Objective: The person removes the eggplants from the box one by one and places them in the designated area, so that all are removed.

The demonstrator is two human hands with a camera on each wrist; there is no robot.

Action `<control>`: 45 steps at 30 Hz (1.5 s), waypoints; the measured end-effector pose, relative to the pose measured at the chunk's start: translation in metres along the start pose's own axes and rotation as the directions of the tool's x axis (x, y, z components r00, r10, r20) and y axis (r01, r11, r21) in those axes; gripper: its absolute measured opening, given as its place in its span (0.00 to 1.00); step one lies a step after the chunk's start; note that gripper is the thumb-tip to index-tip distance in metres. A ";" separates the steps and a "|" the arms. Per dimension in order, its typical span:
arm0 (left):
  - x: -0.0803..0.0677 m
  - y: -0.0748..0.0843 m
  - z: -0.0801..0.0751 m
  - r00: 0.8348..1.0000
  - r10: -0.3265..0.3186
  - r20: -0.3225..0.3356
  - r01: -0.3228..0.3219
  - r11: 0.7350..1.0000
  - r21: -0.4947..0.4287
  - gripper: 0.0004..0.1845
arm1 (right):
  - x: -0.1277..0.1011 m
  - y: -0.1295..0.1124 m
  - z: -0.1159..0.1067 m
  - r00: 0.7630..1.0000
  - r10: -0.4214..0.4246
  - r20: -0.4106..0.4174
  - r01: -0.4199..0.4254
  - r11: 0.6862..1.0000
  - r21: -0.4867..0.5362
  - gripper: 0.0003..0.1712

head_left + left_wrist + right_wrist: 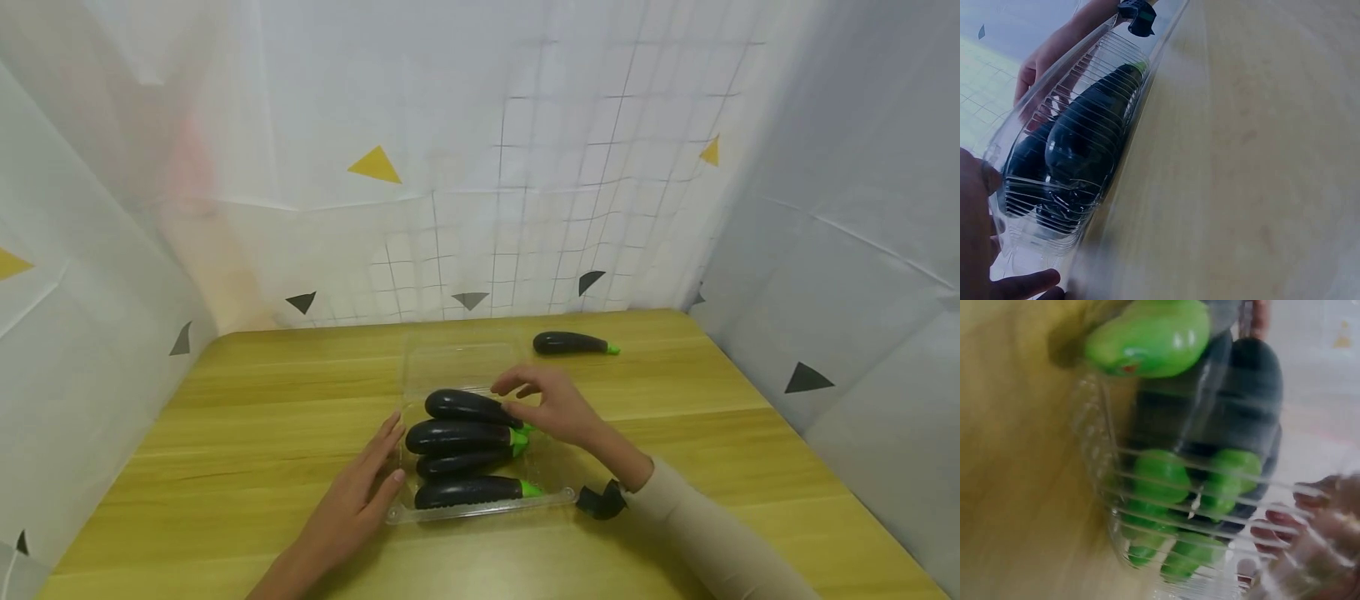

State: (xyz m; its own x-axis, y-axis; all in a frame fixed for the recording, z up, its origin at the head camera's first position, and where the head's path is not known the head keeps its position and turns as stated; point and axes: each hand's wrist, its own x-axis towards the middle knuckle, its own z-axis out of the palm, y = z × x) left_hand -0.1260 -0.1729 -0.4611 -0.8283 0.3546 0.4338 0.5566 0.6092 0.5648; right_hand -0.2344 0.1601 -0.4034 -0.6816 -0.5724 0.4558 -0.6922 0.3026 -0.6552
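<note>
A clear plastic container [480, 510] with its lid [465, 367] folded back holds several dark eggplants with green stem ends. My left hand [352, 500] lies against the container's left side, fingers extended; in the left wrist view that hand [975, 219] shows at the container's end. Over the container's far right side is my right hand [551, 404], fingers loosely bent and thumb apart from them. Its thumb is right at the stem half of the farthest eggplant [465, 406]. The right wrist view, blurred, shows green stem ends [1160, 475] through the ribbed wall.
One more eggplant [570, 342] lies on the wooden table [285, 400] near its back edge, right of the lid. A black device [602, 501] hangs at the right wrist beside the container's near right corner. White sheeting [300, 125] encloses the table's back and sides.
</note>
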 end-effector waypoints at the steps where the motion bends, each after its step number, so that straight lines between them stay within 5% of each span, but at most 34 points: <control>1: 0.000 0.000 0.000 1.000 0.003 -0.001 -0.003 1.000 -0.004 0.32 | 0.000 0.000 0.001 1.000 -0.002 0.007 0.002 1.000 -0.001 0.12; 28: 0.000 0.005 -0.002 1.000 -0.015 0.005 0.015 1.000 0.006 0.31 | -0.001 0.002 0.014 0.993 0.039 0.112 -0.035 0.999 -0.031 0.17; 45: 0.000 0.005 -0.002 1.000 0.004 0.001 -0.004 1.000 -0.013 0.31 | -0.002 0.010 0.020 0.997 0.008 0.072 -0.004 0.999 -0.044 0.18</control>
State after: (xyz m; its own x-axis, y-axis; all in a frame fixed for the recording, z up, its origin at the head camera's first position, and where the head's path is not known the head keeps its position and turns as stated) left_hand -0.1232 -0.1711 -0.4570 -0.8263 0.3572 0.4354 0.5604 0.5987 0.5724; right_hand -0.2350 0.1490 -0.4224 -0.6680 -0.6235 0.4062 -0.6988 0.3381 -0.6304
